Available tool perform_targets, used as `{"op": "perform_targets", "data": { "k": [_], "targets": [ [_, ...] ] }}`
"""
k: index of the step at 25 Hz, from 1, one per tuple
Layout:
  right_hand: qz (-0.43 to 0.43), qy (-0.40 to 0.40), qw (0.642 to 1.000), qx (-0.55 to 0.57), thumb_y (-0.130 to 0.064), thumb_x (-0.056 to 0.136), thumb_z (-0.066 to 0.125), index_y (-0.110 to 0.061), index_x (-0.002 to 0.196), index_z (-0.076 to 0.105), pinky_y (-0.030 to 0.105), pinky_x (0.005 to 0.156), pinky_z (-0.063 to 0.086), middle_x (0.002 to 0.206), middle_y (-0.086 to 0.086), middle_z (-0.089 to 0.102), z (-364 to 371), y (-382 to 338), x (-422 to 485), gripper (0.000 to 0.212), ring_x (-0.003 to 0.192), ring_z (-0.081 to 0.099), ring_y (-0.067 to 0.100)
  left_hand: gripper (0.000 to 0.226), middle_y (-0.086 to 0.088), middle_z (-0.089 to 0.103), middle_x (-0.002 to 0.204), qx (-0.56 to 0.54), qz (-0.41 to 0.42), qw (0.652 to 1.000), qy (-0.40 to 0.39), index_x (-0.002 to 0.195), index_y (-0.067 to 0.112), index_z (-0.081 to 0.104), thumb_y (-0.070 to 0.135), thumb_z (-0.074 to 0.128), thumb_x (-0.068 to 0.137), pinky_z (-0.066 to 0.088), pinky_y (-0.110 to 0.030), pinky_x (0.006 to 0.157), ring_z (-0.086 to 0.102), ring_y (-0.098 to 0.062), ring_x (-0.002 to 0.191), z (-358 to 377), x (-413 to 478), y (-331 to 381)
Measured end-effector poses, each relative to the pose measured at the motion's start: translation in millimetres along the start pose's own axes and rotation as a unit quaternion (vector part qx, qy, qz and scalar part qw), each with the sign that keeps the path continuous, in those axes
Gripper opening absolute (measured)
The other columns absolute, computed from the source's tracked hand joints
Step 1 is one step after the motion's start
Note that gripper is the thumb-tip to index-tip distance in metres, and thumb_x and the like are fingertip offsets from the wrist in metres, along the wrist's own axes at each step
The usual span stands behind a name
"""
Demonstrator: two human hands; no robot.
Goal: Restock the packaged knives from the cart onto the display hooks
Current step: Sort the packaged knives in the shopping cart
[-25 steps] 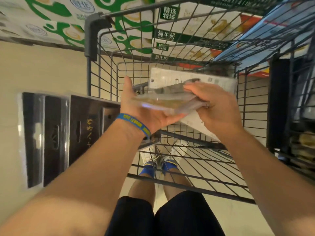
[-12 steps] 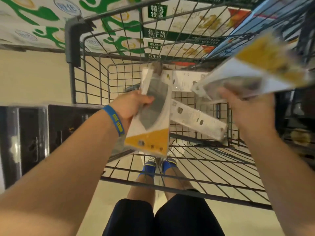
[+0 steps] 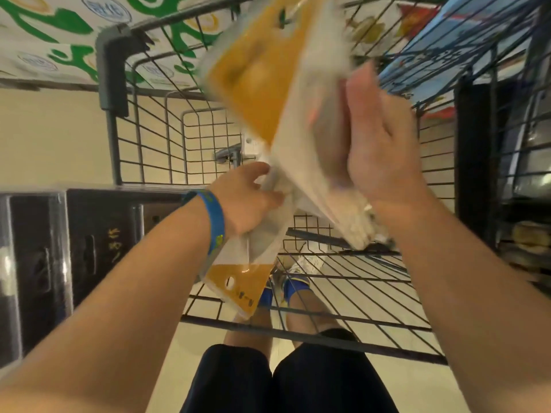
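Looking down, the person stood at a wire cart [image 3: 328, 333] with a knife pack in each hand. The left hand [image 3: 247, 201] gripped the lower knife pack [image 3: 249, 281] near its middle, with the fingers curled round its edge. That pack hung tilted over the near side of the cart, and its yellow end with the small round hole pointed down toward the person.

The right hand [image 3: 384, 150] held the raised knife pack [image 3: 259, 70] up high over the cart. Its fingers lay long against the clear front of the pack, and the thumb was hidden behind it. This pack was very blurry, so the knife inside was hard to see. Its yellow end pointed up and away, and its white end reached down close to the cart floor. The two packs crossed beside the left fingers; I could not tell if they touched.

A blue wristband [image 3: 216, 219] sat on the left wrist. Tall black boxes [image 3: 41, 263] stood just beside the cart on the left, and one had gold writing on it. Green and white milk cartons [image 3: 53, 34] were stacked beyond the cart. Through the wires showed blue shoes [image 3: 293, 289] on a pale floor [image 3: 44, 138] – and black shorts [image 3: 238, 380] lower down.
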State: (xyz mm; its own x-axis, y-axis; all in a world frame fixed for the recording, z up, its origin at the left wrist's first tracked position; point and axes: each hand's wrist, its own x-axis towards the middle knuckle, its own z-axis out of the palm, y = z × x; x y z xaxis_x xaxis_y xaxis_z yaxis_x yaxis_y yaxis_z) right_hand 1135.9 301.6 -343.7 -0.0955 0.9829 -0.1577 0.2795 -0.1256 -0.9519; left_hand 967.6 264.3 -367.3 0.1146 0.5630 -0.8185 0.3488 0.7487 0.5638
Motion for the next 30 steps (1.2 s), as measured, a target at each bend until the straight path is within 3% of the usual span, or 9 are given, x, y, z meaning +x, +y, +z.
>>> {"op": "perform_targets", "data": {
  "k": [2,4,7,11,14,17,22,26,30],
  "targets": [
    [-0.020,-0.040,0.998,-0.054,-0.074,0.096,0.025,-0.017,0.060,0.057,0.028,0.050,0.040,0.051,-0.008,0.050,18.5,7.7,0.6,0.075,0.049,0.051,0.008,0.055,-0.021,0.067,0.118,-0.036,0.007,0.999,-0.021,0.125,0.005,0.062,0.023,0.071,0.074,0.049,-0.053,0.101,0.065,-0.035,0.102,-3.1,-2.8,18.1],
    [0.013,-0.035,0.994,-0.106,-0.067,0.095,0.028,-0.008,0.065,0.060,0.039,0.063,0.047,0.062,0.005,0.060,21.6,26.0,2.6,0.073,0.062,0.059,0.016,0.037,-0.010,0.073,0.091,-0.098,0.023,0.993,-0.058,0.098,0.014,0.075,0.028,0.059,0.068,0.045,-0.053,0.103,0.066,-0.027,0.085,-9.7,-6.2,37.4],
    [0.167,-0.014,0.986,0.013,-0.074,0.081,0.043,-0.025,0.077,0.075,0.046,0.093,0.053,0.086,-0.002,0.073,13.4,42.3,7.4,0.059,0.090,0.069,0.016,0.029,0.001,0.069,0.073,-0.185,0.070,0.973,-0.116,0.065,0.022,0.075,0.030,0.050,0.076,0.047,-0.050,0.095,0.066,-0.019,0.070,-22.1,-5.5,52.0],
    [0.262,0.122,0.943,0.162,-0.079,0.072,0.044,-0.037,0.087,0.080,0.043,0.101,0.050,0.103,-0.008,0.078,5.2,54.5,9.1,0.058,0.101,0.072,0.012,0.066,0.003,0.071,0.093,-0.247,0.088,0.948,-0.180,0.098,0.024,0.075,0.070,0.029,0.090,0.046,-0.037,0.090,0.066,-0.015,0.089,-4.1,-1.5,45.5],
    [0.303,0.182,0.926,0.132,-0.073,0.073,0.037,-0.028,0.100,0.073,0.049,0.104,0.049,0.108,0.000,0.075,12.7,54.4,5.9,0.063,0.106,0.067,0.022,0.069,0.012,0.070,0.116,-0.248,0.189,0.946,-0.086,0.129,0.031,0.059,0.076,0.046,0.078,0.053,-0.039,0.091,0.066,-0.007,0.109,35.9,-1.3,32.6],
    [0.301,0.088,0.948,0.057,-0.076,0.068,0.033,-0.018,0.132,0.061,0.052,0.107,0.045,0.129,0.013,0.066,27.4,48.2,13.1,0.091,0.117,0.062,0.030,0.065,0.007,0.070,0.111,-0.214,0.282,0.932,0.076,0.125,0.017,0.049,0.018,0.086,0.072,0.056,-0.026,0.085,0.068,-0.006,0.103,50.7,15.6,7.7],
    [0.361,-0.020,0.928,0.088,-0.072,0.098,0.018,-0.025,0.109,0.071,0.044,0.099,0.049,0.118,0.007,0.074,38.1,83.3,13.3,0.072,0.108,0.069,0.024,0.042,0.002,0.074,0.102,-0.192,0.165,0.935,0.250,0.116,0.011,0.066,0.026,0.081,0.080,0.058,-0.034,0.086,0.070,-0.012,0.098,37.7,42.0,-26.0],
    [0.286,-0.019,0.896,-0.340,-0.032,0.100,0.059,-0.015,0.127,0.055,0.044,0.085,0.057,0.127,0.007,0.059,31.6,157.6,8.7,0.032,0.108,0.062,0.028,0.046,0.006,0.067,0.065,-0.047,0.096,0.908,0.405,0.073,0.021,0.067,0.067,0.072,0.070,0.058,-0.039,0.064,0.064,-0.009,0.064,36.9,42.8,-34.0],
    [0.209,-0.161,0.811,-0.523,-0.054,0.070,0.085,-0.018,0.130,0.050,0.032,0.078,0.041,0.119,0.005,0.055,41.1,207.0,-7.6,0.078,0.102,0.051,0.020,0.047,0.008,0.065,0.059,-0.042,0.103,0.897,0.427,0.064,0.020,0.065,0.067,0.072,0.070,0.057,-0.038,0.061,0.067,-0.012,0.063,35.3,33.5,-37.5]
  ]
}}
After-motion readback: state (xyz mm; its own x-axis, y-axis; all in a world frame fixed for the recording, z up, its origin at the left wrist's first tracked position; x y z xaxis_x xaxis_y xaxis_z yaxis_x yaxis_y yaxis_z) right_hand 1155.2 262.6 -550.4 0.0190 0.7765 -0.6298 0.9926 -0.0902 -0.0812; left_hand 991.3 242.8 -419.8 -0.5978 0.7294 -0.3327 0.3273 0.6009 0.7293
